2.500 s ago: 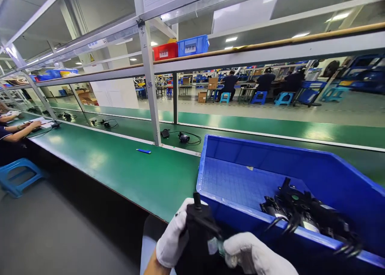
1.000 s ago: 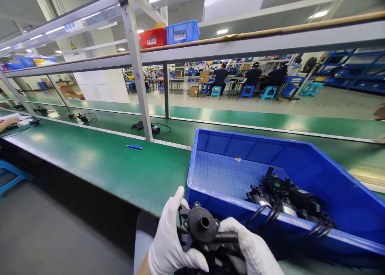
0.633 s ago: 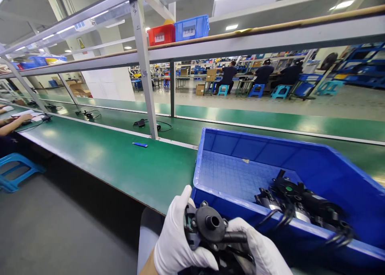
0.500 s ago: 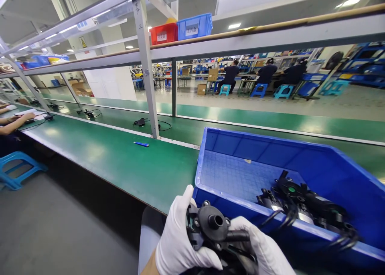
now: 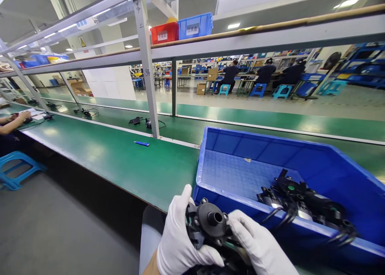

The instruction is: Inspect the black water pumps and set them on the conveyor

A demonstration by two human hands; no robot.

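A black pump [image 5: 212,221] with a round cover, a short central spout and screws around its rim is in front of me at the bottom of the view. My left hand [image 5: 179,237], in a white glove, wraps around its left side with the thumb pointing up. The gloved fingers of my right hand [image 5: 255,239] are closed on the pump's right edge, covering its side pipe. The pump's lower part is dark and partly hidden by my hands. Just beyond my right hand, several similar black pumps [image 5: 303,199] with cables lie in a blue bin [image 5: 228,142].
The bin stands on a green bench [image 5: 120,162], where a blue utility knife [image 5: 141,143] lies. A metal post [image 5: 146,66] rises behind it, carrying a shelf with red [image 5: 164,33] and blue boxes [image 5: 195,25]. A person's arms [image 5: 13,124] are at far left, above a blue stool [image 5: 18,168].
My right hand has shifted up and left along the pump, so its fingers now cover the side pipe that showed before. My left hand keeps its grip, nearly still.
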